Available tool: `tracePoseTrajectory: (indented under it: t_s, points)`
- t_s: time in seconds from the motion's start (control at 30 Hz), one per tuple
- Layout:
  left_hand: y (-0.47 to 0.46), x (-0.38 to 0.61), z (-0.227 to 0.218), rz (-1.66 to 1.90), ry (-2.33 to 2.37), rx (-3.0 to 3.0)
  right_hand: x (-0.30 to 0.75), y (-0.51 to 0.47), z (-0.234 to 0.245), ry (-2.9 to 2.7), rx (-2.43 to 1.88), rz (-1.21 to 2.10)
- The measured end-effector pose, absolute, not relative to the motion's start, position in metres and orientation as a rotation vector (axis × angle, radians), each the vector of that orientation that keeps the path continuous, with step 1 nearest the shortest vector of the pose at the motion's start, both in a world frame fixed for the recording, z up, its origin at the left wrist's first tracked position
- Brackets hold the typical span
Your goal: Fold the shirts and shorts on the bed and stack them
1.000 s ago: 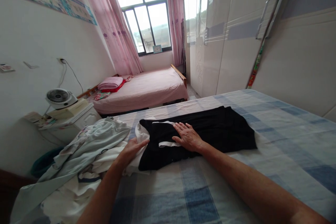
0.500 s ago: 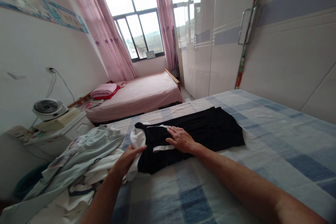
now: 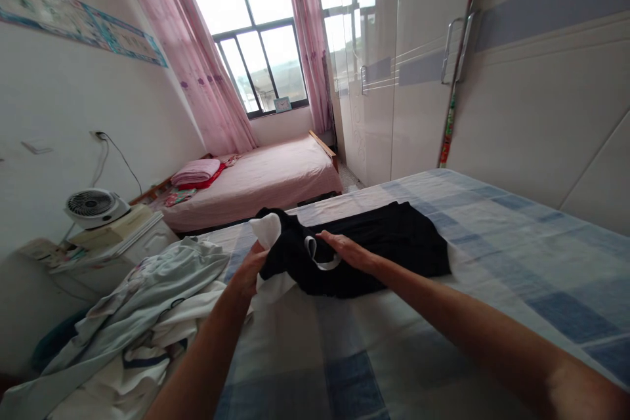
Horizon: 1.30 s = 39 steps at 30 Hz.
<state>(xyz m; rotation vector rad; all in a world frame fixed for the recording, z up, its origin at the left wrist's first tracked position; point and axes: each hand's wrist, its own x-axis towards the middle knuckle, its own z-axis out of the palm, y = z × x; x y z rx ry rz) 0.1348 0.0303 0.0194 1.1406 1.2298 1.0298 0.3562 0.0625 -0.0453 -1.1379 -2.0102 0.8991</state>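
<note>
A black garment point(image 3: 388, 230) with white trim lies lengthwise across the bed. My left hand point(image 3: 252, 269) grips its left end, where white fabric point(image 3: 267, 230) shows, and holds that end raised and bent over toward the right. My thumb is partly covered by the cloth. My right hand point(image 3: 350, 252) rests on the middle of the garment, its fingers stretched out to the left. Just left of those fingers, a white strip point(image 3: 325, 265) curves up in a loop. Some of the right hand's fingers are hidden.
A heap of pale clothes point(image 3: 172, 302) lies left on the blue checked bed point(image 3: 492, 315). Beyond stand a small fan point(image 3: 93, 203) on a cabinet point(image 3: 147, 239) and a pink-covered bed point(image 3: 266, 174). A glossy white wardrobe point(image 3: 423, 125) lines the right side.
My left hand has lifted the garment's left end and moved it up and right. The white strip, flat before, now bends into a loop. My right hand has shifted slightly right and turned on edge.
</note>
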Motion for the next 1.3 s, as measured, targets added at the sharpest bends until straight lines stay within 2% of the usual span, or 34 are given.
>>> tracePoseTrajectory:
  t_s: [0.1, 0.23, 0.33, 0.43, 0.53, 0.67, 0.87, 0.97, 1.03, 1.1, 1.2, 1.3]
  points:
    - [0.049, 0.183, 0.039, 1.037, 0.988, 1.223, 0.396, 0.060, -0.030, -1.717, -1.097, 1.185]
    - [0.076, 0.266, 0.051, 0.910, 0.711, 1.331, 0.473, 0.059, -0.025, -1.423, -1.235, 1.158]
    - [0.082, 0.317, 0.045, 0.685, 0.580, 1.437, 0.531, 0.051, -0.032, -1.177, -1.361, 1.177]
    - [0.078, 0.341, 0.026, 0.646, 0.706, 1.635, 0.563, 0.038, -0.040, -1.062, -1.339, 1.261]
    - [0.076, 0.333, 0.002, 0.908, 0.958, 1.874, 0.565, 0.029, -0.043, -1.098, -1.312, 1.262]
    - [0.088, 0.295, -0.022, 1.133, 1.209, 1.943, 0.555, 0.035, -0.048, -1.253, -1.524, 0.967]
    - [0.096, 0.260, -0.036, 0.924, 1.420, 1.532, 0.565, 0.039, -0.051, -1.457, -2.119, 0.153]
    - [0.089, 0.259, -0.037, 0.871, 1.386, 1.408, 0.545, 0.027, -0.033, -1.603, -2.017, -0.189]
    - [0.082, 0.261, -0.037, 0.831, 1.363, 1.333, 0.515, 0.016, -0.021, -1.764, -1.808, -0.135]
    - [0.075, 0.265, -0.036, 0.827, 1.298, 1.266, 0.478, 0.005, -0.017, -1.909, -1.657, 0.066]
    - [0.066, 0.273, -0.030, 0.880, 1.159, 1.153, 0.426, -0.010, -0.026, -2.031, -1.701, 0.235]
    - [0.059, 0.281, -0.022, 0.944, 1.086, 1.070, 0.398, -0.017, -0.038, -2.076, -1.834, 0.136]
